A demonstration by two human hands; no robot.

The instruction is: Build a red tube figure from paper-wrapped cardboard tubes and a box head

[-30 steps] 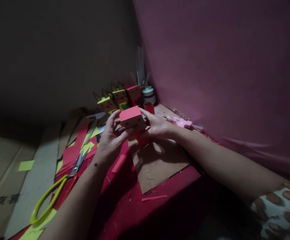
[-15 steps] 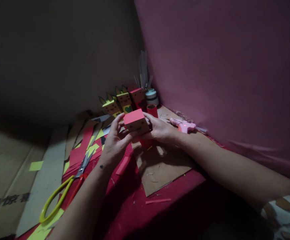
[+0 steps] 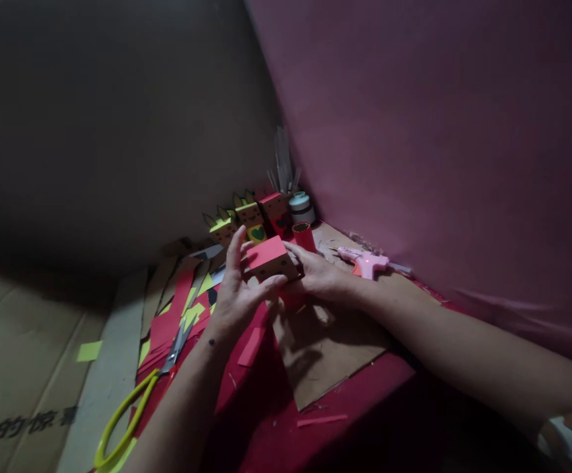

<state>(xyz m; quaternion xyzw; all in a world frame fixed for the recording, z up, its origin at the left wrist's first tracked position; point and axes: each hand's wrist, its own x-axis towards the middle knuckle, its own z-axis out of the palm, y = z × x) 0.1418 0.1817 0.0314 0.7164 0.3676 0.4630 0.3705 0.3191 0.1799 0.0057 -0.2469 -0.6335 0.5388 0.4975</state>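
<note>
A small box figure [image 3: 270, 256] with a red top and a drawn face is between my two hands, above a brown cardboard sheet [image 3: 323, 364]. My right hand [image 3: 315, 272] grips its right side, and a red part shows below the box. On the left, my left hand [image 3: 241, 282] has its thumb across the lower front of the box and its fingers raised and spread beside it. The undersides of the box and some fingertips are hidden.
Scissors with yellow handles [image 3: 128, 420] and paper scraps [image 3: 167, 328] lie at left. Behind stand box figures [image 3: 249, 217], a red tube [image 3: 304, 238] and a pale jar [image 3: 302, 207]. A pink glue gun [image 3: 367, 261] lies at right, near the pink wall [image 3: 429, 131].
The view has shifted, so everything sits lower and slightly to the right. My left hand's fingers have lifted and spread from the box, and its thumb has moved across the front.
</note>
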